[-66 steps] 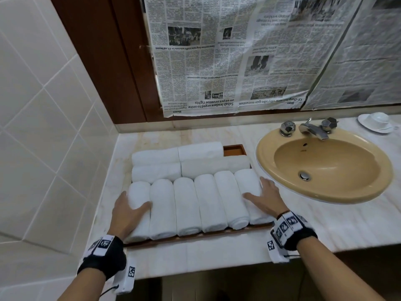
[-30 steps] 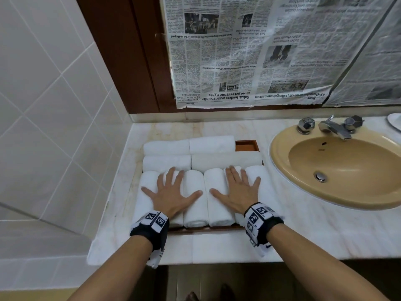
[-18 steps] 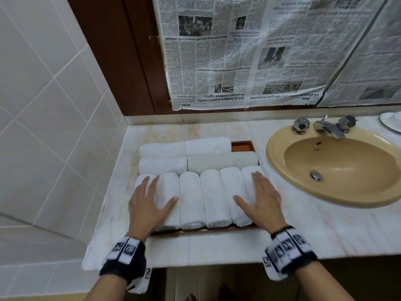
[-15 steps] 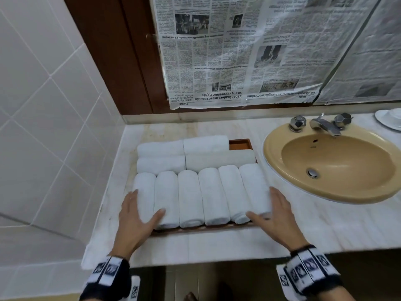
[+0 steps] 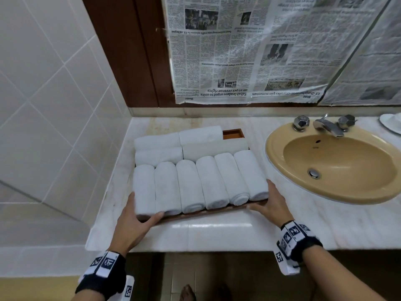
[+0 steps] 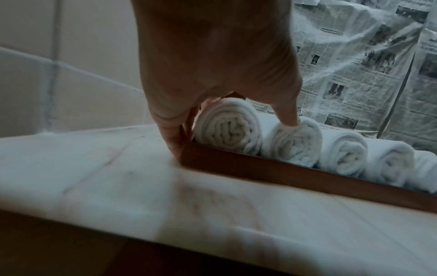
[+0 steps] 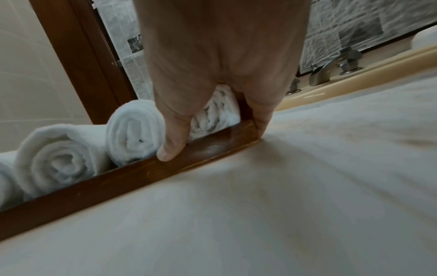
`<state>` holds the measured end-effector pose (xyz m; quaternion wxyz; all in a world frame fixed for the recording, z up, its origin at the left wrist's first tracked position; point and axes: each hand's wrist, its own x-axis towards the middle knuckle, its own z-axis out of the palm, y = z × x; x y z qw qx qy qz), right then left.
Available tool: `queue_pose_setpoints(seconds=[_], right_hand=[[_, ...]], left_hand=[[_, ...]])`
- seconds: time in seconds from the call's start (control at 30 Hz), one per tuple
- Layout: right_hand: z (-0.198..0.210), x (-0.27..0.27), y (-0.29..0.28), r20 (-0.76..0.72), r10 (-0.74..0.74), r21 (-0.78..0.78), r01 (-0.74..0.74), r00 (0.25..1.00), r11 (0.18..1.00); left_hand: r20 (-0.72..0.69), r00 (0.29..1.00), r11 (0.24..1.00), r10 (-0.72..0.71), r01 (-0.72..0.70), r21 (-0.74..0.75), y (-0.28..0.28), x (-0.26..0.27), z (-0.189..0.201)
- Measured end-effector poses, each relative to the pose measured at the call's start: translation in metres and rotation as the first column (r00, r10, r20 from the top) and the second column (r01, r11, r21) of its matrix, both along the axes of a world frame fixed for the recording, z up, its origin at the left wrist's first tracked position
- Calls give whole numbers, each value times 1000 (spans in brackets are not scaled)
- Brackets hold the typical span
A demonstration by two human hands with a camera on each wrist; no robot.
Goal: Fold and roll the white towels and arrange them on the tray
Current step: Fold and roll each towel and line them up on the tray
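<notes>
A brown wooden tray (image 5: 206,214) sits on the marble counter, filled with rolled white towels (image 5: 191,185). Several rolls lie side by side in front, with two crosswise rows behind them. My left hand (image 5: 135,218) holds the tray's front left corner. Its fingers (image 6: 175,145) run down the outside wall and its thumb (image 6: 288,121) touches the end of the second roll. My right hand (image 5: 269,203) holds the front right corner, thumb (image 7: 172,149) on the front rim (image 7: 118,184) and fingers round the side. A bare patch of tray (image 5: 233,134) shows at the back right.
A tan sink (image 5: 336,166) with a chrome tap (image 5: 327,127) lies close to the tray's right side. A white dish (image 5: 390,124) stands at the far right. The tiled wall (image 5: 54,127) closes the left. Newspaper (image 5: 249,51) covers the mirror behind.
My hands lay flat on top of the front rolls a second ago. They slid outward and back toward me, and now hold the tray's two front corners.
</notes>
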<state>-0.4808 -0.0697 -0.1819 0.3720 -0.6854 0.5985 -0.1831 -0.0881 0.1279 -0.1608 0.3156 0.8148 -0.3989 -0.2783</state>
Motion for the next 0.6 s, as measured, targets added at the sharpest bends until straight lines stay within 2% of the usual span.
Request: queue_pose_setpoints(seconds=[0.17,0.4,0.6], right_hand=[[17,6,-42,-3,129,-7,-129,992,992],[21,24,-102,-28,296,-19,-297,955,955],[20,29,-134,-64,334,-10,-335,940,942]], left_hand=[[-18,995,994,100,-99,36,15,-18,-18],[16,965,965,260,-260,5,30,-63,-17],[22,954,954,298,-298,1,24,-82,-30]])
